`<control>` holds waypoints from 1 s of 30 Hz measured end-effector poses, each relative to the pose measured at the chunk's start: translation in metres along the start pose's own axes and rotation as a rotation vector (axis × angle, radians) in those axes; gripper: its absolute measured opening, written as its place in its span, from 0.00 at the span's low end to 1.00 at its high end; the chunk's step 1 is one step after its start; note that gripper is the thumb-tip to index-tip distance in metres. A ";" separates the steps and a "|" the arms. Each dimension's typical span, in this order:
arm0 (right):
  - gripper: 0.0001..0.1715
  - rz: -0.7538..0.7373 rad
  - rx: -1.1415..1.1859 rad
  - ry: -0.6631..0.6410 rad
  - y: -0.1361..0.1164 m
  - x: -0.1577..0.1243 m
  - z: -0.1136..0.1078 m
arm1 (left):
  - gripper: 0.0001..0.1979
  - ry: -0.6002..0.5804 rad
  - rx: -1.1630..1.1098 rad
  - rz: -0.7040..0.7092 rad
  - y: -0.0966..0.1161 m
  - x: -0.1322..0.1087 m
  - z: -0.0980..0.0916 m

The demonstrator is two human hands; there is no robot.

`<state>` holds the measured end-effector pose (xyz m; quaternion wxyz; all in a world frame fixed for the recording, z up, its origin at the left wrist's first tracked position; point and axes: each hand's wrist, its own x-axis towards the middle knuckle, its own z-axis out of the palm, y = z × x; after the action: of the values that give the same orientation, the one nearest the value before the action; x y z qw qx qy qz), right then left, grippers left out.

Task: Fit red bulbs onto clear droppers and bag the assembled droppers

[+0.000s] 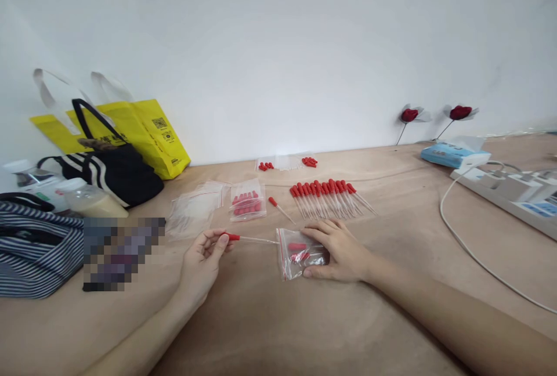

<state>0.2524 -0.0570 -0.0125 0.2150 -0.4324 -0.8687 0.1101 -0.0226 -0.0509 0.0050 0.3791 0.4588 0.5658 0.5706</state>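
Note:
My left hand (204, 257) pinches a glass dropper (256, 240) by its red rubber bulb. The dropper lies level, its thin tip at the open end of a clear zip-lock bag (284, 266). Inside that bag are droppers (297, 246) with red bulbs. My right hand (337, 251) grips the bag's far part against the table, thumb on the near side and fingers on the other. A single dropper (282, 210) lies just beyond the bag. Further right is a row of several red-bulbed droppers (328, 199). A filled zip-lock bag (248, 202) lies left of them.
Flat clear bags (194, 210) lie to the left. Loose red bulbs (310, 162) and glass tubes (287, 162) sit near the wall. Bags, including a yellow one (167, 138), and a bottle (93, 202) stand left. A tissue pack (452, 154), power strip (513, 199) and white cable (461, 257) are right.

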 end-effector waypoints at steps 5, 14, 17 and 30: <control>0.44 -0.002 -0.011 0.008 0.001 0.000 0.000 | 0.23 -0.016 0.015 -0.007 0.001 -0.003 0.007; 0.44 -0.013 -0.008 0.005 0.001 0.000 0.001 | 0.16 -0.321 0.037 -0.037 -0.003 -0.013 0.043; 0.44 -0.014 -0.011 0.012 0.002 0.000 0.002 | 0.14 -0.461 0.059 -0.068 -0.004 -0.011 0.054; 0.44 0.019 -0.017 0.022 0.003 0.000 0.002 | 0.09 -0.808 0.277 0.178 -0.006 0.018 0.052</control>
<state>0.2532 -0.0550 -0.0148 0.2199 -0.4438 -0.8630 0.0998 0.0209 -0.0182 -0.0027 0.4545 0.7386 0.4015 0.2945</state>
